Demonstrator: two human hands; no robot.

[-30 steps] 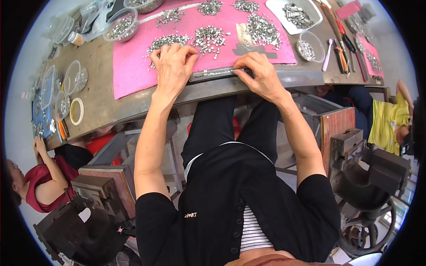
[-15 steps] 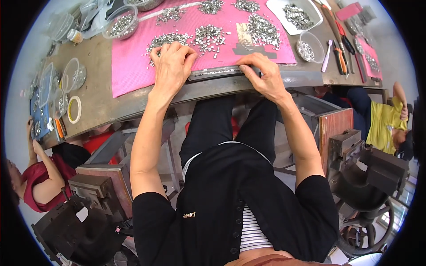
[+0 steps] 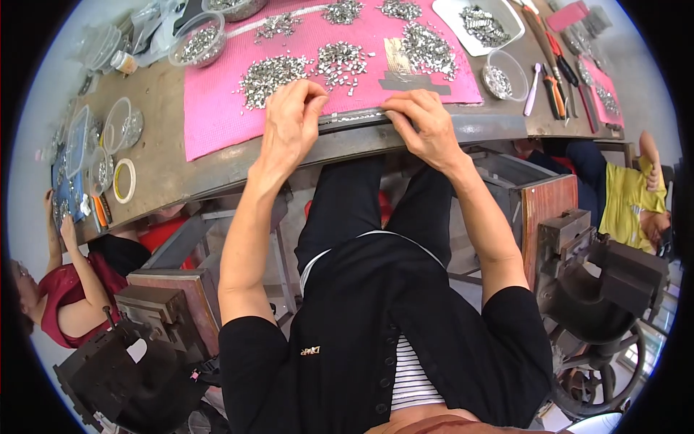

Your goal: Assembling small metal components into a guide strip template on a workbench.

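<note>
A long brown workbench (image 3: pixel 163 155) runs across the room, and most of its middle is covered by a pink mat (image 3: pixel 217 108) strewn with heaps of small silvery metal parts (image 3: pixel 271 72). At the mat's near edge lies a narrow dark metal strip (image 3: pixel 354 118), loaded with a row of those little pieces, and both of the person's hands are on it. The left hand (image 3: pixel 289 123) rests over the strip's left end, fingers curled down and pinched close together on the row; whether they actually grip a piece I cannot tell. The right hand (image 3: pixel 426 123) presses on the right end, fingers bent and nearly closed against the strip. A clear plastic bowl (image 3: pixel 504 74) of parts, a white tray (image 3: pixel 481 25) and some pliers (image 3: pixel 555 90) sit to the right. The strip sits right at the bench edge above the lap, so, to my eye, a sideways push from either hand could tip it off and scatter the lined-up pieces; the loose heap just behind the left knuckles could also get swept about.
</note>
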